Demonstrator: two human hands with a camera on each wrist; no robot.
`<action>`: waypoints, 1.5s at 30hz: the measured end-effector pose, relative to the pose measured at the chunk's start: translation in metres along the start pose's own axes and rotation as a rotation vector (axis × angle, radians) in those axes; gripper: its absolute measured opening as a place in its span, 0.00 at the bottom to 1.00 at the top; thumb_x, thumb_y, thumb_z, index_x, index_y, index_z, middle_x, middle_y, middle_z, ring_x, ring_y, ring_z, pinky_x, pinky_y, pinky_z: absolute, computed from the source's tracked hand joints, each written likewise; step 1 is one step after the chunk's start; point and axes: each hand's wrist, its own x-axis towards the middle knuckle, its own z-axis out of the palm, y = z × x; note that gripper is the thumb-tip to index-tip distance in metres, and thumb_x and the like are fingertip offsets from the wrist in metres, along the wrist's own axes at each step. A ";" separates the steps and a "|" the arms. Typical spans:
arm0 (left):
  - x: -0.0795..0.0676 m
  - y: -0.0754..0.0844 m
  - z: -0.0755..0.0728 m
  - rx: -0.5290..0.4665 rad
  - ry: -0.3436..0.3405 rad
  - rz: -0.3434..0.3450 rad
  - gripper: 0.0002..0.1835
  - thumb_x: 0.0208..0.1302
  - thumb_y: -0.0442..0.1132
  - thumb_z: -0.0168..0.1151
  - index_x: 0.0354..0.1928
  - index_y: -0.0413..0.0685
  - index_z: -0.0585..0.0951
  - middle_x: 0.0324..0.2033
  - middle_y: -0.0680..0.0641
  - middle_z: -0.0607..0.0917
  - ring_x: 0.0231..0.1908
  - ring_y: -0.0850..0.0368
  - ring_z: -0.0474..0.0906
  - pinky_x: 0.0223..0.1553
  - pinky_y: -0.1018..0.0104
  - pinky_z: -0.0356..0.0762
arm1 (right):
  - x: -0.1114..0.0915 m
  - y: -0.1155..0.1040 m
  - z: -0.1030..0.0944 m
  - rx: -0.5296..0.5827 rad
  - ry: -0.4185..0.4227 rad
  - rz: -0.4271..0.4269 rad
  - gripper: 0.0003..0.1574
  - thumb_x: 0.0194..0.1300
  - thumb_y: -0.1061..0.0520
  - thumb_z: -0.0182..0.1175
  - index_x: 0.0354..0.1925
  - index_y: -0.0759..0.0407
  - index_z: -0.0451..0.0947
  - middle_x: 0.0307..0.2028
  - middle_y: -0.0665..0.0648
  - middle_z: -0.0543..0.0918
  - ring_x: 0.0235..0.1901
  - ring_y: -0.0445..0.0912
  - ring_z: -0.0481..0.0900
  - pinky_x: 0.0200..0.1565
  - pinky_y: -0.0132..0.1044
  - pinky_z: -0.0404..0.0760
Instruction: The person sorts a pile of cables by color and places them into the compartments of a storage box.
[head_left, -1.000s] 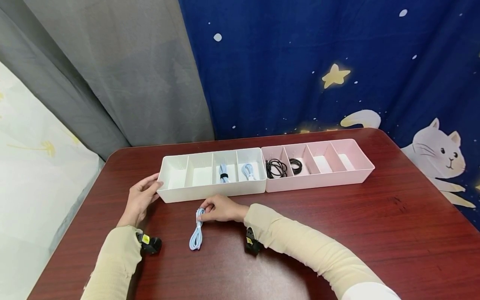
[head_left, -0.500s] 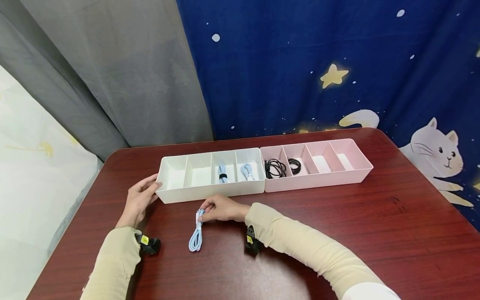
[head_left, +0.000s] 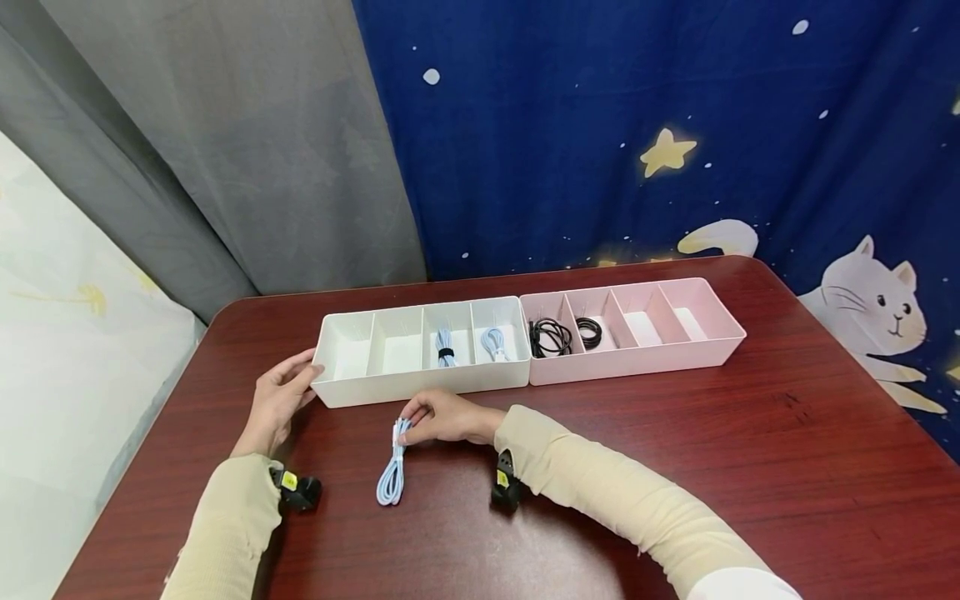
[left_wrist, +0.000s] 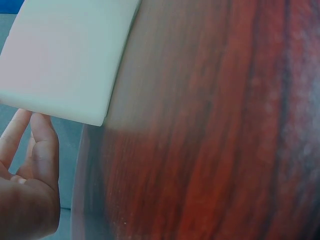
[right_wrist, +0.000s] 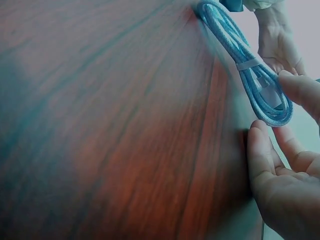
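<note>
My right hand [head_left: 447,417] pinches the top end of a light-blue braided cable [head_left: 392,477], coiled into a long bundle and strapped by a pale band. In the right wrist view the cable [right_wrist: 227,37] slants away from the thumb and fingertips, close over the tabletop. My left hand [head_left: 277,402] touches the left end of a white divided box [head_left: 420,383] with thumb and fingertips. The left wrist view shows those fingers [left_wrist: 45,145] rather straight against the box's end. Two light-blue cable bundles [head_left: 446,343] lie in the box's two right compartments, one with a black strap.
Against the white box's right end stands a pink divided box [head_left: 637,358]. Its two left compartments hold coiled black cables [head_left: 553,335]. Both boxes stand toward the back of the dark red wooden table [head_left: 600,475]. Curtains [head_left: 540,150] hang behind it.
</note>
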 end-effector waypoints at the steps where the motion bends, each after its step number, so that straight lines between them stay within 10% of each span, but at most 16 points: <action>1: 0.000 0.000 0.000 -0.001 0.001 0.000 0.28 0.56 0.48 0.60 0.60 0.50 0.69 0.34 0.62 0.75 0.33 0.69 0.72 0.31 0.77 0.73 | 0.000 0.000 0.000 0.005 0.000 0.001 0.16 0.47 0.67 0.65 0.36 0.69 0.74 0.27 0.51 0.75 0.26 0.38 0.73 0.30 0.25 0.72; 45: -0.001 0.000 0.000 -0.016 -0.009 0.005 0.29 0.56 0.49 0.60 0.60 0.50 0.69 0.35 0.61 0.74 0.32 0.70 0.72 0.31 0.77 0.73 | -0.019 0.001 0.009 0.281 0.065 0.021 0.25 0.49 0.74 0.59 0.48 0.74 0.69 0.29 0.55 0.74 0.27 0.41 0.74 0.34 0.36 0.78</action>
